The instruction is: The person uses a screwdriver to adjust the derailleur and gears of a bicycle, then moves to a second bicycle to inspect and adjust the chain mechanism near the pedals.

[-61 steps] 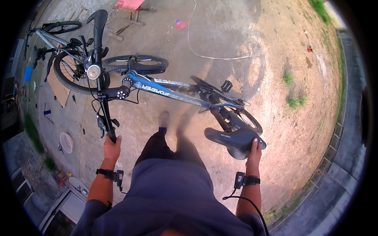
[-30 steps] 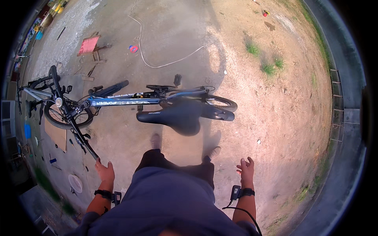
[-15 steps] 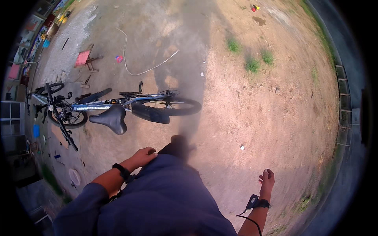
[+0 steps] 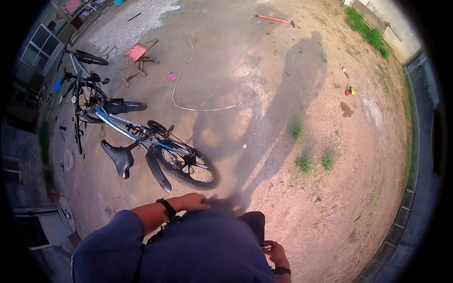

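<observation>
My left hand (image 4: 193, 202) hangs beside my body at the front of my dark blue shirt (image 4: 203, 247), fingers loosely extended, with nothing visible in them. It is nearest to the rear tyre of a blue and silver bicycle (image 4: 115, 123), which stands on the dirt ahead to the left. Its black saddle (image 4: 119, 159) points my way. My right hand (image 4: 277, 254) hangs low near my dark trouser leg (image 4: 254, 225); its fingers are loosely bent with a gap between them, and I see nothing held. The shirt edge hides part of that hand. Dark bands circle both wrists.
Another bicycle (image 4: 78, 63) stands beyond the first. A red-topped folding stool (image 4: 137, 53) and a pale hose (image 4: 175, 94) lie farther out. Grass tufts (image 4: 304, 163) grow ahead to the right. An orange pole-like thing (image 4: 273, 19) lies far off; a wall (image 4: 403, 35) bounds the yard.
My view has turned right, bringing the orange thing and wall corner into sight. The bicycle now appears slanted. My right hand has swung back and in toward my leg.
</observation>
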The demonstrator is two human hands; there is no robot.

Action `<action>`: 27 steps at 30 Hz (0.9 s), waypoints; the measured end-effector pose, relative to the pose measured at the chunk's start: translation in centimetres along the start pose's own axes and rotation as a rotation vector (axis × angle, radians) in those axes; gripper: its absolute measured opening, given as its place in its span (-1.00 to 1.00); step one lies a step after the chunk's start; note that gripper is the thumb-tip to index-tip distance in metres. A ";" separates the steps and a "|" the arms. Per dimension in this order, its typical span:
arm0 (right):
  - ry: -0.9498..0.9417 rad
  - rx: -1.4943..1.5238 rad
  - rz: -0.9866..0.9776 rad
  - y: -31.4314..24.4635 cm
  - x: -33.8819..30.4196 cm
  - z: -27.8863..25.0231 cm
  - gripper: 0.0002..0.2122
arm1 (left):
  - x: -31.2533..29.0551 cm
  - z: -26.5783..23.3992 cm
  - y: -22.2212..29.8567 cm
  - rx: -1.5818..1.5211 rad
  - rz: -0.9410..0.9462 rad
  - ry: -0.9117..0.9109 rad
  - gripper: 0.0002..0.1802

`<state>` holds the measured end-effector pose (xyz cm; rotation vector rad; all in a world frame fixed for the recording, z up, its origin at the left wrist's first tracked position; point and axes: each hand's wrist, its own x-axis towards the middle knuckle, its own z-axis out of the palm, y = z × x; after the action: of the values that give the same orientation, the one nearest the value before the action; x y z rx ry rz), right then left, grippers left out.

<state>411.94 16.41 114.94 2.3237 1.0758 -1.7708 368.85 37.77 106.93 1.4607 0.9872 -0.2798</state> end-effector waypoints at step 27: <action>-0.699 -0.639 -0.042 -58.6 33.6 -29.5 -0.65 | 7.5 -24.8 12.1 -0.819 -0.029 0.406 -0.65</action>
<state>409.38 89.96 118.28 1.1964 1.2775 -1.6895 372.32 65.12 114.64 0.7526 1.2482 0.3896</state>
